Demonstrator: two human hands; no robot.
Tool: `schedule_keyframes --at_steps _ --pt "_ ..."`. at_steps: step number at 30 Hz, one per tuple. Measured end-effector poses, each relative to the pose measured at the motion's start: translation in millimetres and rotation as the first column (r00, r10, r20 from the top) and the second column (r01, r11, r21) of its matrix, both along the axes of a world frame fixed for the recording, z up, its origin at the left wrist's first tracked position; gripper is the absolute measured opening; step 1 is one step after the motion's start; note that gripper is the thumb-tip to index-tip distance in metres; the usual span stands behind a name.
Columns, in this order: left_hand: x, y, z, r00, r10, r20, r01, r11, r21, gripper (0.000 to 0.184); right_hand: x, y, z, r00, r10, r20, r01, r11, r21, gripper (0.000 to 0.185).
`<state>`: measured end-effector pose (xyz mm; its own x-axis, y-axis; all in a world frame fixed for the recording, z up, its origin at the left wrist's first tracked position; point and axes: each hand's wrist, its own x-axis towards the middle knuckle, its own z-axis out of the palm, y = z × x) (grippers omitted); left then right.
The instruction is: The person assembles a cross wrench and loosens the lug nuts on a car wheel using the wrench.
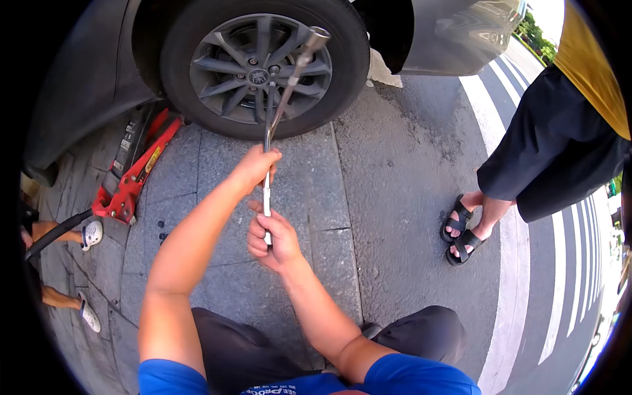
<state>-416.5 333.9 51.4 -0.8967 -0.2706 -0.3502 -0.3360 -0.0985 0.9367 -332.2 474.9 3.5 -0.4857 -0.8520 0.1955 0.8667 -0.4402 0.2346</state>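
Wrench (284, 102) slants in front of a wheel (180, 62), its shaft clenched in the left hand (257, 169) and its near end clasped in the right hand (276, 240), as a red jack (140, 174) sits at left and a bystander (559, 141) stands at right.

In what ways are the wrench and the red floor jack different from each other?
The wrench is silver and shiny; the floor jack is mainly red with black parts.
The wrench is long and slim, while the jack is much bulkier.
The wrench is held by the left hand and right hand; the jack stands on the paving.
Both are close to the car wheel.
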Motion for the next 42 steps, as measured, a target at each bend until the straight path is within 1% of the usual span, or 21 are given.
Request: schedule_keyframes --at_steps 3,5,7,9,11,13,15,16,19,21,23,25,27,29,30,32,35,37,39,41,42 --pt "-2.5 -3.3 5.1 0.986 -0.084 0.146 0.147 0.848 -0.509 0.02 -3.0 -4.4 9.7 0.702 0.321 -0.635 0.55 0.32 0.771 0.037" --pt "-3.3 0.7 0.6 0.994 0.004 0.105 0.055 0.831 -0.553 0.021 -4.7 1.0 10.1 0.667 0.317 -0.674 0.609 0.29 0.739 0.037" --pt "-2.8 2.1 -2.1 1.0 0.013 0.017 -0.007 0.95 -0.312 0.02 -2.3 8.0 8.3 0.982 -0.059 -0.177 0.121 0.925 0.361 0.04" --pt "-0.6 6.0 2.4 0.995 0.076 -0.069 -0.06 0.976 0.21 0.023 3.5 3.2 2.9 0.998 -0.058 0.015 0.056 0.994 0.092 0.04" --pt "-2.6 4.2 0.3 0.997 0.051 -0.059 -0.04 0.983 0.177 0.025 2.3 1.9 0.4 1.0 0.014 -0.026 -0.012 0.997 0.073 0.037" --pt "-4.1 -1.7 2.2 0.998 -0.042 0.054 0.065 0.827 -0.559 0.024 -1.7 0.0 3.7 0.977 0.036 -0.211 0.054 0.911 0.409 0.035" --pt "-2.0 -2.7 0.4 0.996 -0.055 0.07 0.086 0.805 -0.587 0.023 1.3 -11.0 -3.6 0.574 0.337 -0.747 0.713 0.242 0.658 0.032" --pt "-1.6 -3.7 -1.2 0.996 -0.057 0.068 0.087 0.783 -0.616 0.023 3.2 -9.3 -9.5 0.579 0.345 -0.738 0.707 0.239 0.666 0.032" --pt "-0.3 -2.4 -6.4 0.999 0.037 -0.023 -0.043 0.927 -0.373 0.025 -3.6 8.5 6.4 0.977 -0.019 -0.211 0.115 0.886 0.45 0.035" --pt "1.1 0.6 -2.2 0.991 0.117 -0.069 -0.092 0.953 0.289 0.025 2.1 4.5 1.8 0.999 -0.05 -0.018 0.052 0.985 0.167 0.037" --pt "-1.2 2.6 1.2 0.992 0.096 -0.085 -0.065 0.945 0.319 0.023 3.3 2.2 2.9 0.999 0.016 0.041 -0.014 0.998 -0.056 0.037" --pt "-0.8 7.6 14.4 0.999 0.017 0.045 0.003 0.915 -0.403 0.024 -1.2 4.5 8.6 0.986 -0.007 -0.166 0.045 0.974 0.223 0.032" --pt "-7.3 -16.3 -17.0 0.999 -0.022 0.033 0.038 0.753 -0.657 0.026 -1.1 -1.8 16.9 0.738 0.288 -0.61 0.484 0.403 0.777 0.03" --pt "-8.5 -17.6 -22.9 0.998 -0.041 -0.051 -0.018 0.581 -0.814 0.024 -0.5 -6.7 2.2 0.444 0.392 -0.806 0.807 0.216 0.55 0.027" --pt "-4.5 -6.1 -12.4 0.997 0.05 -0.056 -0.067 0.924 -0.376 0.025 1.0 0.4 14.6 0.669 0.194 -0.717 0.598 0.432 0.675 0.028" --pt "4.4 -1.7 1.6 0.988 0.076 -0.134 -0.076 0.997 0.005 0.024 2.4 6.7 21.9 0.966 -0.051 -0.252 0.15 0.908 0.39 0.03" --pt "5.2 -2.0 10.1 0.978 0.082 -0.193 0.006 0.909 0.417 0.026 12.4 -2.2 15.9 0.999 0.019 0.043 -0.016 0.997 -0.07 0.029" --pt "2.2 -4.4 11.2 0.999 0.005 -0.045 -0.005 1.0 0.007 0.027 7.9 -1.6 15.2 1.0 -0.003 -0.02 0.003 1.0 0.026 0.028" --pt "-6.6 -19.3 -3.1 0.997 -0.026 0.069 0.049 0.935 -0.351 0.026 5.2 -2.4 30.2 0.866 0.24 -0.438 0.277 0.498 0.822 0.027" --pt "-6.1 -27.4 -13.8 0.992 -0.125 0.013 0.074 0.496 -0.865 0.024 5.8 -6.6 21.3 0.763 0.275 -0.585 0.481 0.363 0.798 0.027" --pt "-11.5 -26.7 -19.5 0.996 -0.037 0.08 0.087 0.563 -0.822 0.025 2.8 -0.8 22.1 0.816 0.182 -0.549 0.394 0.519 0.758 0.028"
